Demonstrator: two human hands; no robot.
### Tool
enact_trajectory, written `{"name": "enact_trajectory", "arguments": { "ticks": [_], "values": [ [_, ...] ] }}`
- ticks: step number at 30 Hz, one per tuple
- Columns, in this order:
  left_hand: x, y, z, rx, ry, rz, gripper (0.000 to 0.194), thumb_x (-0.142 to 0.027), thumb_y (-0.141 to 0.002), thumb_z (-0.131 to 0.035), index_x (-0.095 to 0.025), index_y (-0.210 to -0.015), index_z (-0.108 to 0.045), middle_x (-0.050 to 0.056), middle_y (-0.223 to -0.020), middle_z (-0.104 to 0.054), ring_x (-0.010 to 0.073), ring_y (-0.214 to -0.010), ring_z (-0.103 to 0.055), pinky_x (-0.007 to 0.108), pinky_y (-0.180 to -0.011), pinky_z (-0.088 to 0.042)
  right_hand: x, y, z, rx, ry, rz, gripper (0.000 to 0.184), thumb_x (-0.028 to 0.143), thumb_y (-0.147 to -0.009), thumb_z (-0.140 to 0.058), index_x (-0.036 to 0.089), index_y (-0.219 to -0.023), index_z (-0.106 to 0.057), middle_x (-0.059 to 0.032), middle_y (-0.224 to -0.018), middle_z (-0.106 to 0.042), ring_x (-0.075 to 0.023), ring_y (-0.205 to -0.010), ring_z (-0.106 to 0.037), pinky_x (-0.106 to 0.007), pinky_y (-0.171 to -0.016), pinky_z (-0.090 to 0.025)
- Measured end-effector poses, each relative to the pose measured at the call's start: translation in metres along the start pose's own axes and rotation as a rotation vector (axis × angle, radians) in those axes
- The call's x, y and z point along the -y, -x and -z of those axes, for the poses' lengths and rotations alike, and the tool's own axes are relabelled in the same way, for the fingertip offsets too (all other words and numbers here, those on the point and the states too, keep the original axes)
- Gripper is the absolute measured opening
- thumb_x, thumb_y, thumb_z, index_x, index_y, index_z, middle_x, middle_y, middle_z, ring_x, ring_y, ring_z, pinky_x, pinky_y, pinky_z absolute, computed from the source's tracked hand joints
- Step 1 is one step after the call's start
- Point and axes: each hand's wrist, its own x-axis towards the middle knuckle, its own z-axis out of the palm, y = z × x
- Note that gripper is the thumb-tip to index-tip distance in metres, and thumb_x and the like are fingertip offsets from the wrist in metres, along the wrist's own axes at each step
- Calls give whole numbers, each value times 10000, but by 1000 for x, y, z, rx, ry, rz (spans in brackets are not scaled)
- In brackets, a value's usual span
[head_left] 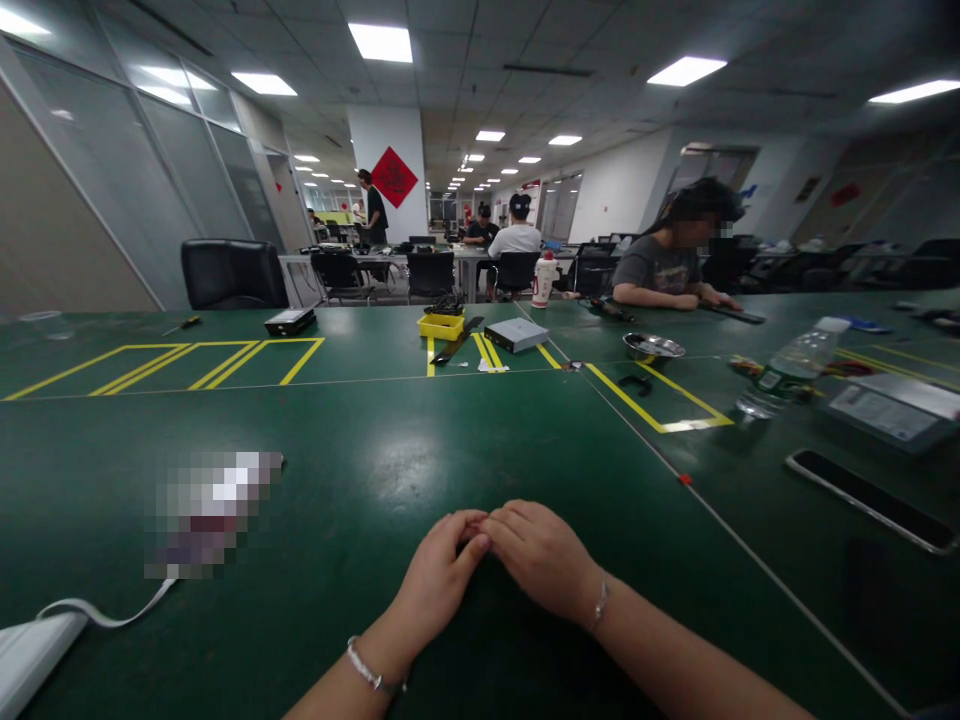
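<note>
On the green tabletop [352,560], my left hand [442,560] and my right hand [536,555] meet fingertip to fingertip. Both are closed, fingers curled and pressed together, and no object shows in them. The right fingers partly cover the left ones. Each wrist wears a thin silver bracelet. To the left lies a blurred-out phone-like device [217,510] with a white cable [112,615] running to a white block [37,660]. A dark-screened phone [870,500] rests to the right, apart from my hands.
Farther back stand a yellow tray [441,327], a grey metal box [516,334], a black box [290,321] and a metal bowl [654,347]. A water bottle [791,370] and a silver case [896,412] are at the right. A person [675,250] sits across the table.
</note>
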Motion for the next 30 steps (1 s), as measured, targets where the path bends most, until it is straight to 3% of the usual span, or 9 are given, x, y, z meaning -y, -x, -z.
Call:
{"name": "enact_trajectory", "arguments": {
  "ticks": [3, 6, 11, 14, 18, 20, 24, 30],
  "values": [
    [0, 0, -2, 21, 143, 18, 216, -329, -813, -441, -198, -924, -572, 23, -867, -659, 154, -788, -600, 272, -731, -458, 5, 0, -1, 25, -67, 31, 250, 234, -851, -388, 179, -1030, -553, -74, -886, -622, -180, -842, -530, -331, -778, -402],
    [0, -1, -2, -32, 197, 66, 182, -311, -806, -452, -192, -887, -563, 11, -808, -657, 155, -767, -603, 275, -712, -457, -11, 3, 8, 40, -110, -68, 330, 312, -836, -417, 213, -1136, -511, -76, -971, -615, -200, -879, -527, -347, -790, -399],
    [1, -3, 3, -118, 247, 147, 234, -300, -816, -411, -173, -964, -540, 27, -806, -664, 168, -825, -608, 321, -786, -441, -83, 26, 38, -119, 168, -633, 324, 249, -836, -355, 174, -1072, -566, -122, -1009, -580, -235, -946, -499, -387, -844, -371],
    [2, -4, 4, -135, 288, 139, 239, -291, -813, -406, -163, -955, -549, 41, -843, -658, 168, -853, -604, 327, -814, -432, -133, 62, 56, -59, 407, -1006, 376, 295, -817, -364, 109, -1075, -566, -188, -1004, -543, -279, -934, -502, -407, -792, -395],
    [6, -4, 3, -166, 299, 128, 220, -283, -789, -453, -164, -944, -554, 45, -880, -640, 165, -846, -593, 320, -787, -445, -175, 108, 68, 83, 388, -1342, 463, 364, -820, -306, 76, -1052, -584, -232, -989, -522, -309, -866, -548, -409, -691, -427],
    [7, -3, 3, -197, 262, 124, 214, -267, -766, -488, -170, -945, -552, 38, -873, -633, 162, -823, -591, 313, -760, -452, -184, 119, 68, 122, 343, -1397, 445, 358, -812, -316, 86, -1013, -605, -224, -981, -530, -301, -845, -562, -396, -667, -432],
    [7, -4, 4, -244, 233, 101, 220, -215, -732, -517, -176, -948, -541, 29, -880, -638, 155, -834, -594, 314, -778, -455, -188, 121, 66, 162, 316, -1370, 337, 269, -784, -367, 104, -903, -636, -183, -901, -576, -280, -808, -573, -361, -629, -433],
    [5, -5, 5, -305, 124, 84, 218, -185, -692, -551, -185, -910, -551, 12, -824, -651, 148, -781, -603, 315, -762, -468, -170, 100, 70, 41, 287, -1328, 278, 268, -787, -376, 151, -891, -606, -150, -840, -610, -251, -732, -582, -353, -599, -426]
  ]
}}
